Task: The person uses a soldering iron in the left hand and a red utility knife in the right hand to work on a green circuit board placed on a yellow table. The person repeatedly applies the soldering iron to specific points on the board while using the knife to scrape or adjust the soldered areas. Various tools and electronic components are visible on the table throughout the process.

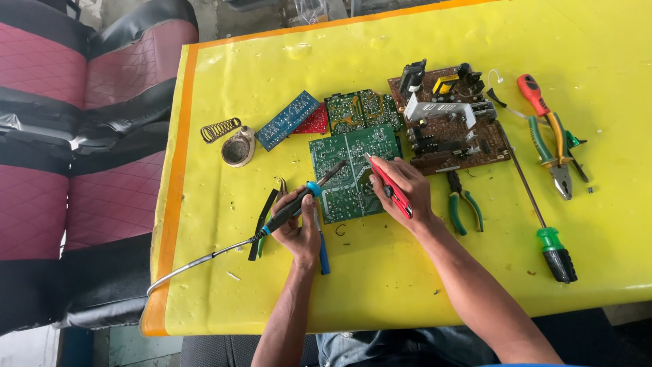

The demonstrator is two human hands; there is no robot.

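My left hand (299, 231) grips a black and blue soldering iron (291, 208), whose tip rests on a green circuit board (353, 171) lying solder side up on the yellow table (380, 285). My right hand (402, 191) holds a slim red tool (388, 183) like a pen, its point touching the same board near the iron's tip. A grey cable (197, 261) runs from the iron off the table's left edge.
Behind the board lie a blue board (286, 120), a second green board (360, 109) and a brown board with components (448, 122). A soldering stand with spring (234, 143) sits left. Pliers (465, 204), cutters (553, 146) and a green-handled screwdriver (553, 248) lie right. Maroon seats (68, 136) stand left.
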